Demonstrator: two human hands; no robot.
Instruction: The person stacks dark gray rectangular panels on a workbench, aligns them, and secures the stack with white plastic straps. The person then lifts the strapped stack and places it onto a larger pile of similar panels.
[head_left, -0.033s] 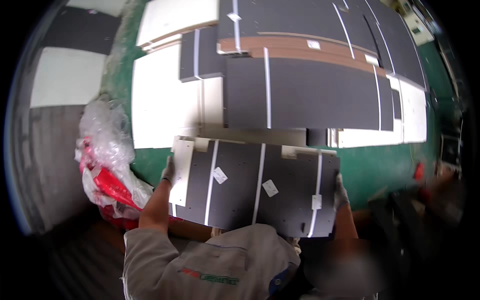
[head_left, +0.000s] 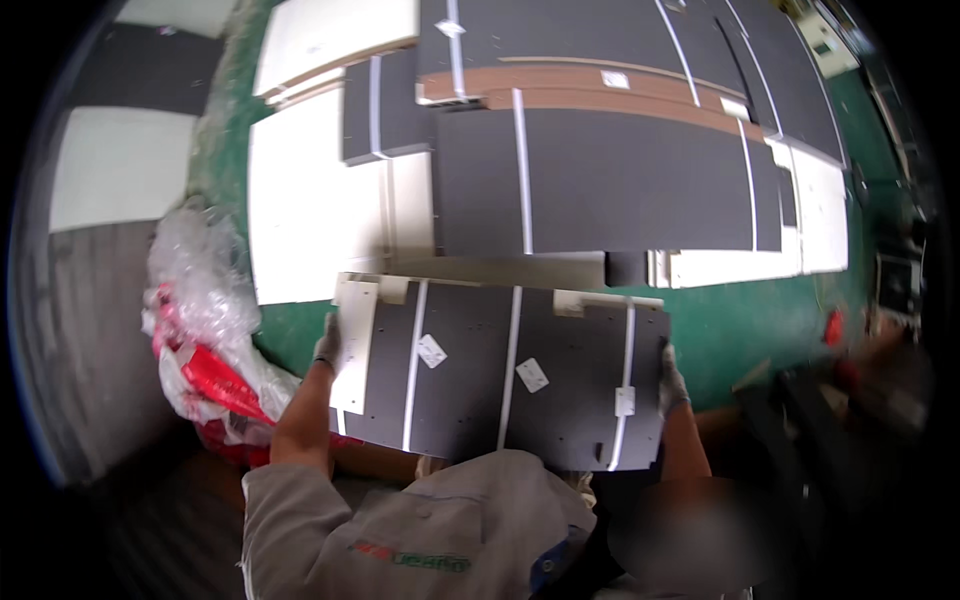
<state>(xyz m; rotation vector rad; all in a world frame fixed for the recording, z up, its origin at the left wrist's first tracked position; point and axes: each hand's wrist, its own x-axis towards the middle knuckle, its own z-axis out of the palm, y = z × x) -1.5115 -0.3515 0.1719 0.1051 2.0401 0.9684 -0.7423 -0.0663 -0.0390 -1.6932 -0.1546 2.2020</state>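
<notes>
Both my gloved hands carry a strapped bundle of dark grey panels (head_left: 465, 370) in front of my body. White straps run across it, and several small white labels lie on its top. A narrow white panel (head_left: 354, 350) is bound along its left end. My left hand (head_left: 327, 340) grips the left edge, fingers closed against the side. My right hand (head_left: 673, 384) holds the right edge in the same way; the fingers of both hands are partly hidden by the bundle.
Large strapped stacks of dark panels (head_left: 640, 185) and white panels (head_left: 310, 195) lie ahead on the green floor (head_left: 720, 325). Clear plastic wrap and red-and-white packaging (head_left: 215, 375) are heaped at my left. Dark pieces (head_left: 800, 430) lie at the right.
The whole view has shifted slightly, so the stacks and the bundle appear a little further left. Both hands keep hold of the bundle.
</notes>
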